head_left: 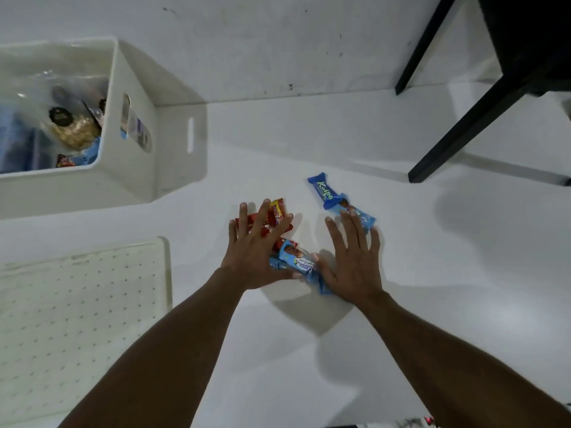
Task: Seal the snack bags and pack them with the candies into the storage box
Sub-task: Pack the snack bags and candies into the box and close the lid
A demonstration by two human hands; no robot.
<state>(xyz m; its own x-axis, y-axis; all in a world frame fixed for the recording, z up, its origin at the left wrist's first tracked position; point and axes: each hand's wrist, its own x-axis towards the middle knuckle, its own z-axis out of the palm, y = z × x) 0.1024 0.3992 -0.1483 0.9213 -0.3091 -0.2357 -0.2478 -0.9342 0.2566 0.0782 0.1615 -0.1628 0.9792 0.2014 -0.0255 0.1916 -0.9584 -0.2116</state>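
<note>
My left hand (256, 251) lies flat with spread fingers over several red candy bars (276, 213) on the white floor. My right hand (353, 261) is flat too, its fingertips on a light blue candy wrapper (367, 220). Between the hands lies another blue candy bar (298, 262), touched by both thumbs. A dark blue bar (324, 191) sits just beyond my right fingers. The white storage box (129, 168) stands at the upper left and holds clear snack bags (71, 125) and some candies.
The box's white lid (80, 319), dotted with small marks, lies at the lower left. Black furniture legs (469, 125) stand at the upper right. A white wall runs along the top.
</note>
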